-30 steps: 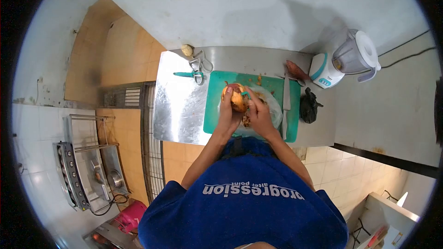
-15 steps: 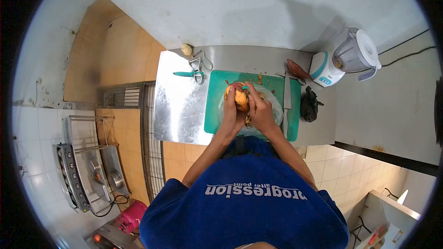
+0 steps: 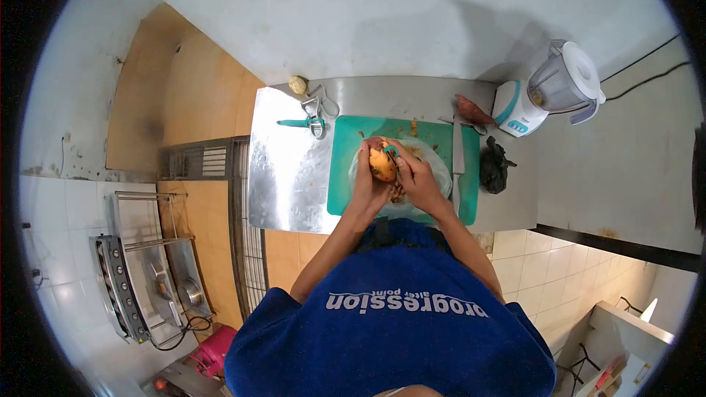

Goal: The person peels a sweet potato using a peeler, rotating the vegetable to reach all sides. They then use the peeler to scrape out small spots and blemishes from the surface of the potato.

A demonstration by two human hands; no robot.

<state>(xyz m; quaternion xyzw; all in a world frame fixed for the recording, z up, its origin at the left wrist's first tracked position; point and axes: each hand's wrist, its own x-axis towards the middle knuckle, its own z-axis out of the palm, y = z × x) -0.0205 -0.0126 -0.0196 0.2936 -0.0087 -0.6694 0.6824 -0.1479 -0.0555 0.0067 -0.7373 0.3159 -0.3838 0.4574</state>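
My left hand [image 3: 365, 187] is closed around a partly peeled sweet potato [image 3: 382, 164], orange where bare, with reddish skin left near its far end. My right hand [image 3: 421, 182] grips a small teal peeler [image 3: 390, 151] against the sweet potato's right side; most of the tool is hidden by the fingers. Below both hands, a clear plastic bag [image 3: 440, 169] with peelings [image 3: 398, 192] lies on a green cutting board [image 3: 343, 162]. A large knife [image 3: 457, 151] rests along the board's right side.
A blender [image 3: 518, 106], a reddish sweet potato [image 3: 473, 110] and a black plastic bag [image 3: 496, 165] stand to the right. On the steel table's [image 3: 283, 184] left lie a teal-handled tool [image 3: 294, 123], a metal utensil [image 3: 322, 103] and a pale round item [image 3: 298, 85].
The sweet potato has turned a little in my left hand, and the teal peeler has shifted slightly along its right side. The whole view has moved slightly.
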